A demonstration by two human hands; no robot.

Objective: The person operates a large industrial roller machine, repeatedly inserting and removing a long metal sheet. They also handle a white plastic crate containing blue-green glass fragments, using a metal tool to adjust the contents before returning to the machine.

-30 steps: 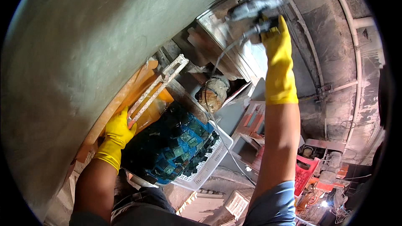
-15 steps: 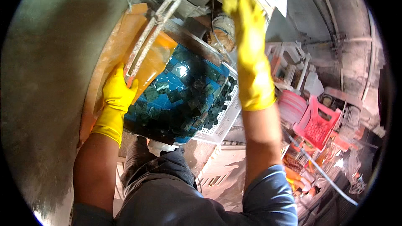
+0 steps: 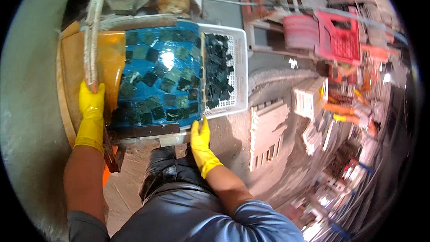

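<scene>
My left hand, in a yellow rubber glove, is closed around the lower end of a long, whitish, crusted bar. The bar points away from me over an orange sheet. Right of the sheet lies a wet, shiny blue surface scattered with dark square tiles. My right hand, gloved the same way, is at the near right corner of that surface with its fingers stretched and apart. Beside the corner sits a white perforated crate with more dark tiles in it.
A grey wall rises close on my left. To the right are a pink-red crate, a pale slotted block on the floor and a stacked pale box. Farther right, another person wears yellow gloves. A pale hose crosses the back.
My right hand has come down from the far side to the near right corner of the blue surface. The view has swung right; my left hand keeps hold of the bar.
</scene>
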